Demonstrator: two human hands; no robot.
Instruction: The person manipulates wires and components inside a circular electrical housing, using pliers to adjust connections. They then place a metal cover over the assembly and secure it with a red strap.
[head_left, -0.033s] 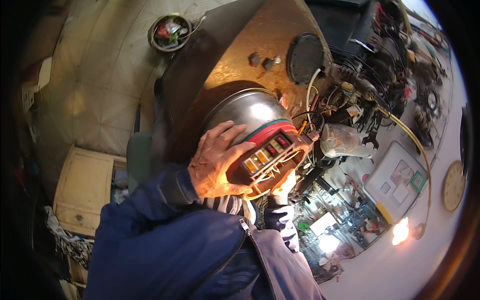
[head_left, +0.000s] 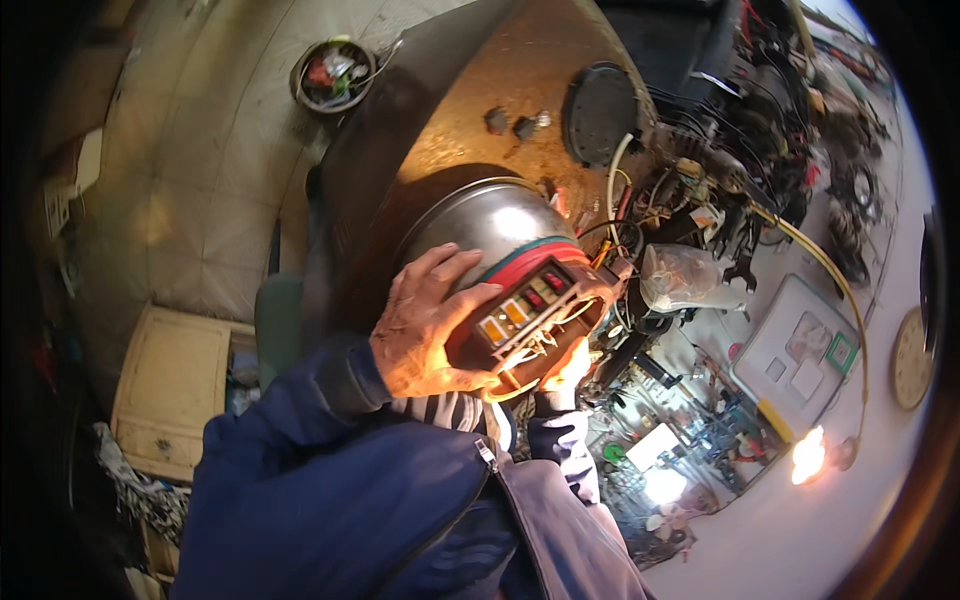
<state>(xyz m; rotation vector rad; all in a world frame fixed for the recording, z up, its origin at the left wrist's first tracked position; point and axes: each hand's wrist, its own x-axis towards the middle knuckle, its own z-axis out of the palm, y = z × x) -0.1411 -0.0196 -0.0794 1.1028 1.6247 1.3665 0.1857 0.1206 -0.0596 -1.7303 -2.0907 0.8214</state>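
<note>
A round metal appliance [head_left: 490, 222] with a red and teal band lies tilted on its side in front of me. Its brown plastic base [head_left: 487, 352] carries a row of orange and red rocker switches [head_left: 523, 303], and loose pale wires [head_left: 540, 343] show in its open end. My left hand [head_left: 425, 325] grips the appliance, fingers spread over the metal side and thumb along the base. At the lower right of the open end, beside the wires, is my right hand [head_left: 568, 372]. Its fingers look bent together, but glare and the base hide what they hold.
A brown bench top [head_left: 490, 75] bears a round black cover [head_left: 602, 115] and small dark knobs [head_left: 510, 122]. Cables and tools crowd the right, with a clear plastic bag [head_left: 680, 278] and a lit lamp [head_left: 808, 456]. A bin [head_left: 335, 75] stands on the floor.
The whole view has shifted very slightly, with the bench and appliance a little further left. Both hands keep their places on the appliance.
</note>
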